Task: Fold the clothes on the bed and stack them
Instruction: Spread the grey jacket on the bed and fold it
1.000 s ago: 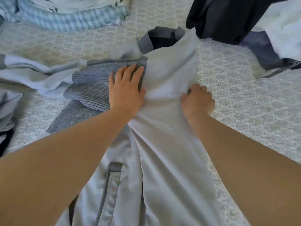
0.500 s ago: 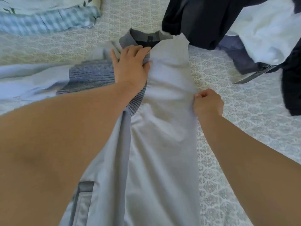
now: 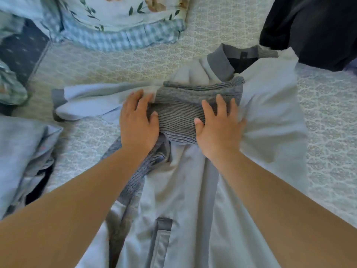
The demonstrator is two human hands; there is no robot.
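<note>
A light grey jacket (image 3: 193, 190) lies along the bed (image 3: 328, 132), its dark grey collar (image 3: 220, 64) at the far end. Its ribbed grey hem (image 3: 177, 111) is folded up across the middle. One sleeve (image 3: 87, 101) stretches out to the left.

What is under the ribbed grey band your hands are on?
The ribbed grey band lies folded across the light grey jacket, with left hand and right hand pressing flat on it. Jacket fabric shows around it; directly beneath is covered.
</note>
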